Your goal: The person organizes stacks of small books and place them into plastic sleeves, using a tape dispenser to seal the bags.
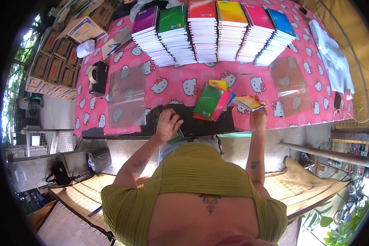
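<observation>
In my right hand [258, 115], raised over the right part of the table, is a small notebook with a yellow cover [246, 101], pinched at its edge. My left hand [168, 126] is at the table's front edge with its fingers curled over a green notebook [176, 137], which is mostly hidden under the hand. Between the hands lies a loose fanned pile: a green spiral notebook [209, 101] on top, with pink, blue, red and yellow covers showing around it.
Tall stacks of spiral notebooks [205, 39] line the back. Clear plastic sheets lie left [127, 98] and right [291, 86]. A tape dispenser [98, 78] stands at left, beyond it cartons [55, 61]. White plastic bags [332, 57] lie at the right edge.
</observation>
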Demonstrator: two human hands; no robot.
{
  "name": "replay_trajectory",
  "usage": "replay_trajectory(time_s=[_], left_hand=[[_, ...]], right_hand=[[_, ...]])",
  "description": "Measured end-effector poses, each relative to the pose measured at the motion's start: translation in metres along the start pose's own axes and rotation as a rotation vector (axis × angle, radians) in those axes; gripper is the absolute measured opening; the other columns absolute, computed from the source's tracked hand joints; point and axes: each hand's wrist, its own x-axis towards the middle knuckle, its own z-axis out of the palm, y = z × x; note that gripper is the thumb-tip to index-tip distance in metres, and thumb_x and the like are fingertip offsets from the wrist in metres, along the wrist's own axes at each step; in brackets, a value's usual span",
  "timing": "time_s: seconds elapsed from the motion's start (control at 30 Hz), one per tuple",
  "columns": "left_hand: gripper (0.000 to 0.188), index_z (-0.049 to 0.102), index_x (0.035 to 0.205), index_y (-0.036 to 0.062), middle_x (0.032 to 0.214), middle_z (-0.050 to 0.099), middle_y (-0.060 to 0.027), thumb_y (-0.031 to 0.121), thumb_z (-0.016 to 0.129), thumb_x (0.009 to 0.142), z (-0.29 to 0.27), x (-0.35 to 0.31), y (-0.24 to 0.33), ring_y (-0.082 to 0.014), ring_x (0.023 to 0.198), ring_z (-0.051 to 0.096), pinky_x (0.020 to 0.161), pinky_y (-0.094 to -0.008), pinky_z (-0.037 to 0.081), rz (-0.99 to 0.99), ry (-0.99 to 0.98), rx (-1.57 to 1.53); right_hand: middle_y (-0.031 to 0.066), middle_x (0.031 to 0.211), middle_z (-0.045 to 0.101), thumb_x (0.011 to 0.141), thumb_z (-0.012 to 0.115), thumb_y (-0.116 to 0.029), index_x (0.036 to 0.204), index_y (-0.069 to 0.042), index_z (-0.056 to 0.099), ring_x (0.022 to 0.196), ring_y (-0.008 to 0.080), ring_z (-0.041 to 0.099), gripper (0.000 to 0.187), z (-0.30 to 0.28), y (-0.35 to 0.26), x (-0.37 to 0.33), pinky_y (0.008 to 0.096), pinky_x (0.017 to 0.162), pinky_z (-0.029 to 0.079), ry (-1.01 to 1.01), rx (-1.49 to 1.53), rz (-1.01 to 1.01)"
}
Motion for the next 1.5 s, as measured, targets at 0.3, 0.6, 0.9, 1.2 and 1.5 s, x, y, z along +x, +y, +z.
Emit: replay_trajectory(time_s=[0.3, 0.6, 0.9, 1.2, 1.5], left_hand=[[0.036, 0.059, 0.079, 0.0065, 0.082, 0.053, -0.0121, 0.041, 0.069, 0.083, -0.023, 0.031, -0.043, -0.0318, 0.091, 0.052, 0.081, -0.0453, 0.042, 0.142, -0.158, 0.031], [0.037, 0.062, 0.123, 0.007, 0.099, 0.053, -0.0128, 0.023, 0.067, 0.09, -0.233, 0.233, 0.012, -0.0289, 0.098, 0.049, 0.086, -0.0381, 0.042, 0.194, 0.543, 0.0], [0.019, 0.067, 0.098, 0.0061, 0.088, 0.059, -0.0105, 0.017, 0.069, 0.083, -0.162, 0.286, -0.012, -0.0292, 0.074, 0.065, 0.064, -0.0416, 0.054, 0.077, 0.466, 0.517], [0.016, 0.074, 0.091, 0.0009, 0.099, 0.067, -0.0185, 0.01, 0.066, 0.08, -0.18, 0.343, 0.02, -0.0353, 0.088, 0.07, 0.073, -0.0447, 0.057, -0.158, 0.222, 0.562], [0.031, 0.066, 0.118, 0.0096, 0.113, 0.07, -0.0079, 0.01, 0.056, 0.089, -0.147, 0.335, -0.006, -0.0223, 0.107, 0.066, 0.109, -0.0589, 0.033, 0.337, 0.301, 0.551]], right_hand=[[0.012, 0.143, 0.048, 0.093, 0.065, -0.025, 0.1, -0.017, 0.062, 0.132, 0.0356, 0.047, 0.012, 0.04, 0.021, -0.008, 0.0476, 0.101, 0.049, -0.138, 0.19, 0.157], [0.0116, 0.15, 0.041, 0.079, 0.08, -0.037, 0.127, -0.019, 0.058, 0.135, 0.0355, 0.042, 0.056, 0.044, 0.041, -0.016, 0.0528, 0.109, 0.041, -0.171, 0.325, 0.254], [0.0176, 0.139, 0.053, 0.1, 0.049, -0.044, 0.147, -0.009, 0.038, 0.123, 0.0325, 0.055, 0.06, 0.062, 0.041, -0.015, 0.0449, 0.102, 0.048, -0.076, 0.253, 0.364], [0.0135, 0.123, 0.062, 0.103, 0.043, -0.036, 0.142, -0.005, 0.042, 0.107, 0.0273, 0.064, 0.05, 0.091, 0.021, -0.03, 0.0408, 0.089, 0.055, 0.013, 0.107, 0.353], [0.0127, 0.115, 0.066, 0.099, 0.049, -0.034, 0.131, -0.005, 0.053, 0.097, 0.0269, 0.068, 0.043, 0.071, 0.019, -0.038, 0.0387, 0.082, 0.057, 0.062, 0.088, 0.327]])
